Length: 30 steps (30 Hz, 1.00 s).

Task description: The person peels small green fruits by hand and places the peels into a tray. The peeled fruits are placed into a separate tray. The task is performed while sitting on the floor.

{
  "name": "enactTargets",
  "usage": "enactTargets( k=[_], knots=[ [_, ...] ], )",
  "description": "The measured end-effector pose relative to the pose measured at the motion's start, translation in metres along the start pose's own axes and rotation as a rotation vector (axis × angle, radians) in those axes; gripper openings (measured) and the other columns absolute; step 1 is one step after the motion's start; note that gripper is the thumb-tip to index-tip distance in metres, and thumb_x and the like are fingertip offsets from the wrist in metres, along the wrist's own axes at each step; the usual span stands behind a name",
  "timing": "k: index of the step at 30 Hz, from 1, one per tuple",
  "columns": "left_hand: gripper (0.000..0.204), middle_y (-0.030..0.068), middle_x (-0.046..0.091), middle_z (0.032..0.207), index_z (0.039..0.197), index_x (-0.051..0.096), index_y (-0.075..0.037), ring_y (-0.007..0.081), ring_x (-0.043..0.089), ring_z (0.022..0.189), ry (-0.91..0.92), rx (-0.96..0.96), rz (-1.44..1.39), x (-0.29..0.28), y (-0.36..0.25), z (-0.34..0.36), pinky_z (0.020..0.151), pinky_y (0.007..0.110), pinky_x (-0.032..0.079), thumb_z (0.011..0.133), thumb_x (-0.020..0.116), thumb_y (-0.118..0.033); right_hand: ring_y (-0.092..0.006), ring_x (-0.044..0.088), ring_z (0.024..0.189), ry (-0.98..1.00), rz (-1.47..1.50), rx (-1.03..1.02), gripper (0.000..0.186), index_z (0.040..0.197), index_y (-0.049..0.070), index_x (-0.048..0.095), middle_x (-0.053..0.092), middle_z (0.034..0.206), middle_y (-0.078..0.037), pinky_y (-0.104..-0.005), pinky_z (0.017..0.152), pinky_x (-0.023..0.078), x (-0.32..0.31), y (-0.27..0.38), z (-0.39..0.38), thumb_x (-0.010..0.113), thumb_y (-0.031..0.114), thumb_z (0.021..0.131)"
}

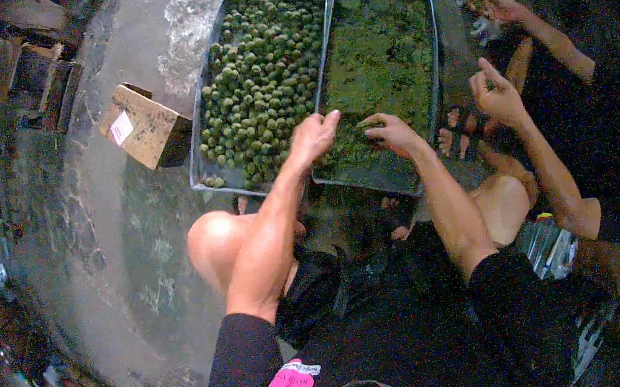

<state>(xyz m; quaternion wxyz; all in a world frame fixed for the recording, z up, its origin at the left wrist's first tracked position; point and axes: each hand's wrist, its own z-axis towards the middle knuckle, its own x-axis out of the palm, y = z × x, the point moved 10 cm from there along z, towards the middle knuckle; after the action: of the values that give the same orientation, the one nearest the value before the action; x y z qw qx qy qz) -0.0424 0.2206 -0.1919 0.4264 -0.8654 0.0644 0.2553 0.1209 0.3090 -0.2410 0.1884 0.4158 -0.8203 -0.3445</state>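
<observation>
Two shallow dark metal trays lie side by side on the floor in front of me. The left tray (198, 161) is heaped with round green balls (260, 82). Loose, crumbly green material (370, 52) covers most of the right tray (434, 44); its near end shows bare metal. My left hand (314, 139) hovers over the edges where the trays meet, fingers folded with thumb and forefinger together; anything inside is hidden. Over the near part of the right tray, my right hand (394, 135) is bent, its fingers and thumb apart, close to the green material.
An open cardboard box (149, 128) stands left of the trays. On the right, a co-worker in dark clothes sits close, one hand (497, 94) near the right tray and the other (497, 4) farther off, holding something unclear. My knees flank the trays' near ends.
</observation>
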Motion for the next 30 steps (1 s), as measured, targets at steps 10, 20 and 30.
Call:
enactTargets(
  k=[10, 20, 30],
  knots=[
    [0.069, 0.0327, 0.055, 0.093, 0.088, 0.059, 0.01, 0.0429, 0.054, 0.094, -0.102, 0.117, -0.264, 0.068, -0.074, 0.056, 0.082, 0.046, 0.04, 0.084, 0.03, -0.052, -0.0366, 0.058, 0.085, -0.472, -1.042, -0.619, 0.023, 0.091, 0.002, 0.061, 0.061, 0.09, -0.02, -0.0414, 0.075, 0.046, 0.003, 0.136, -0.072, 0.055, 0.01, 0.07],
    [0.066, 0.0216, 0.06, 0.097, 0.097, 0.058, 0.007, 0.0296, 0.057, 0.09, -0.042, 0.041, -0.77, 0.074, -0.107, 0.021, 0.077, 0.041, 0.044, 0.086, 0.034, -0.054, -0.0378, 0.059, 0.079, -0.516, -1.43, -0.741, 0.007, 0.079, -0.001, 0.054, 0.059, 0.081, -0.021, -0.0439, 0.067, 0.049, 0.023, 0.164, -0.125, 0.051, 0.003, 0.074],
    [0.05, 0.0112, 0.054, 0.055, 0.068, 0.059, 0.002, 0.0201, 0.049, 0.041, -0.153, 0.157, -0.717, 0.023, -0.135, -0.008, 0.039, 0.035, 0.039, 0.083, 0.046, -0.044, -0.0113, 0.06, 0.061, -0.281, -0.648, -0.443, 0.02, 0.088, 0.0, 0.062, 0.061, 0.067, -0.011, -0.0258, 0.056, 0.048, -0.033, 0.193, -0.117, 0.062, 0.01, 0.071]
  ],
)
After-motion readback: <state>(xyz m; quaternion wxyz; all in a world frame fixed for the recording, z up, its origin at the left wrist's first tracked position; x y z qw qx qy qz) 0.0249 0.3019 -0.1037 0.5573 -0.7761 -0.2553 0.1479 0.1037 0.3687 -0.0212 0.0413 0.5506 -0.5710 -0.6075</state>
